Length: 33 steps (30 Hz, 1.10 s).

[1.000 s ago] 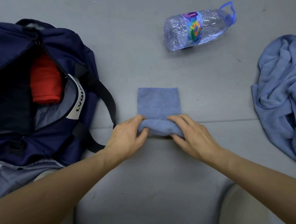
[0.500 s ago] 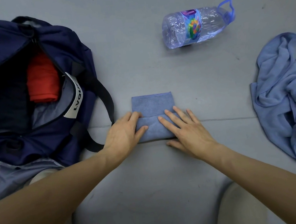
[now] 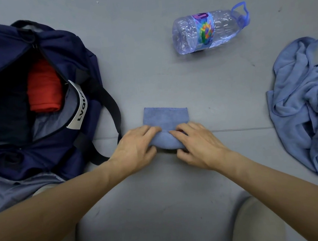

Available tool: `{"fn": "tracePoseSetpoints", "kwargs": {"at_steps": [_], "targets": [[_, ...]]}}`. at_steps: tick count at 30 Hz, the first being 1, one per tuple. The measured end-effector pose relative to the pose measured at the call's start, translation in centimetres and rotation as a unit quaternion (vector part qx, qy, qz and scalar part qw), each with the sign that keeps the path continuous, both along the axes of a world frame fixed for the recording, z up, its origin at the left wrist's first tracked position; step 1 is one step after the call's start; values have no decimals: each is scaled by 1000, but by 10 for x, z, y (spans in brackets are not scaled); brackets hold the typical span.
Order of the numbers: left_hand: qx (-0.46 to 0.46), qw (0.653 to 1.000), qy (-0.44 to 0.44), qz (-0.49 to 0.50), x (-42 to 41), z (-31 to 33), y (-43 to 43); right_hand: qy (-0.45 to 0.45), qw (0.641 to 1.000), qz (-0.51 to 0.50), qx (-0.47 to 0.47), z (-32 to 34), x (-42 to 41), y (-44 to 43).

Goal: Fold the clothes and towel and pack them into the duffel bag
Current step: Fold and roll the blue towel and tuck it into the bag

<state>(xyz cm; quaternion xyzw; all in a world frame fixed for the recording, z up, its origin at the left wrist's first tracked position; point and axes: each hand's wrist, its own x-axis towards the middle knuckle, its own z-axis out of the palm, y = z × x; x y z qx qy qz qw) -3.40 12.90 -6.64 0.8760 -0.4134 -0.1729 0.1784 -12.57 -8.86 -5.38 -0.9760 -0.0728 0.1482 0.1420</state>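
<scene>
While both hands curl over the rolled near end of the small blue towel (image 3: 165,117), the left hand (image 3: 135,148) grips the roll's left side and the right hand (image 3: 198,145) its right, fingers bent over the top and thumbs tucked against the near edge. The far part of the towel lies flat on the floor (image 3: 149,72), a neat rectangle with a stitched hem and a fine, slightly fuzzy nap.

The floor is smooth matte grey, with a thin seam line (image 3: 241,129) running across just behind the hands.

To the left sits the navy duffel bag (image 3: 80,56), soft-sided and slumped, unzipped (its white label (image 3: 79,107) curls out at the mouth). A folded red garment (image 3: 43,87) lies inside beside something dark (image 3: 2,113). A black strap (image 3: 113,109) loops from the bag towards the left hand.

Further back lies a clear plastic bottle (image 3: 207,30) on its side, ribbed, with a rainbow label and a blue carry handle. Well off to the right is a crumpled blue cloth (image 3: 305,105), the same soft weave, heaped in loose folds.
</scene>
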Motion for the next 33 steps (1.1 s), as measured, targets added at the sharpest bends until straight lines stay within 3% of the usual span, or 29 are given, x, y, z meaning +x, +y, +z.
{"fn": "tracePoseSetpoints", "kwargs": {"at_steps": [5,11,15,18,21,24,27,29,31,33], "targets": [[31,988,118,92,11,14,-3,88,993,-43,71,9,8,2],[7,964,174,201,20,7,-9,92,980,-139,105,7,12,6],[14,957,143,252,16,1,-19,63,997,-52,-5,7,22,4],[18,948,116,295,13,1,-21,92,995,37,-7,8,32,3],[38,933,129,333,15,5,-16,127,991,49,15,9,35,10],[55,911,176,370,12,5,-10,122,992,16,41,8,27,21],[2,858,293,423,-1,1,-2,86,994,-14,59,0,12,27],[-63,847,348,397,-10,0,2,82,988,-67,113,-6,7,26],[-96,885,338,305,-18,7,0,86,971,-119,187,-9,7,28],[-122,902,321,262,-20,17,-7,72,951,-165,250,-5,12,32]]}}
